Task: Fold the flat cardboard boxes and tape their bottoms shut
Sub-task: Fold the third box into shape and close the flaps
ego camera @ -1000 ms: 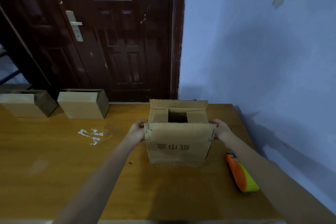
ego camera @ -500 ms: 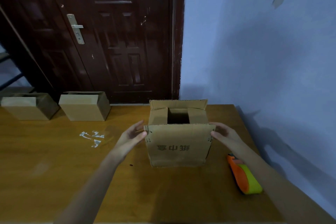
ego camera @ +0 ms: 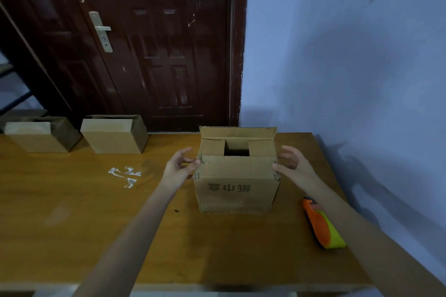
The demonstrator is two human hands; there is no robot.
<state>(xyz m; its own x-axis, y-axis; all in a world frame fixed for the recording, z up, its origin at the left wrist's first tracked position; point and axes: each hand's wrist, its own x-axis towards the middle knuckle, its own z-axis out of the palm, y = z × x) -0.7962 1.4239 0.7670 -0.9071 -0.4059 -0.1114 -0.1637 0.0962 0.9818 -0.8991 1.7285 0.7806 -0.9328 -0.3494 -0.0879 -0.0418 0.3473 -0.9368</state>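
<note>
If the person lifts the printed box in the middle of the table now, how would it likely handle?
The printed box is probably light: the gap between its top flaps shows only darkness. Its corrugated walls stand straight, so likely fairly stiff, though the unsealed flaps may flex. The left hand and right hand flank its top corners.

A brown cardboard box [ego camera: 237, 184] with printed characters is seen standing near the far right corner of the wooden table [ego camera: 72, 212], flanked by the left hand [ego camera: 179, 167] and right hand [ego camera: 293, 164], fingertips at its upper corners. An orange-and-green tape dispenser [ego camera: 322, 224] is laid near the right edge.
</note>
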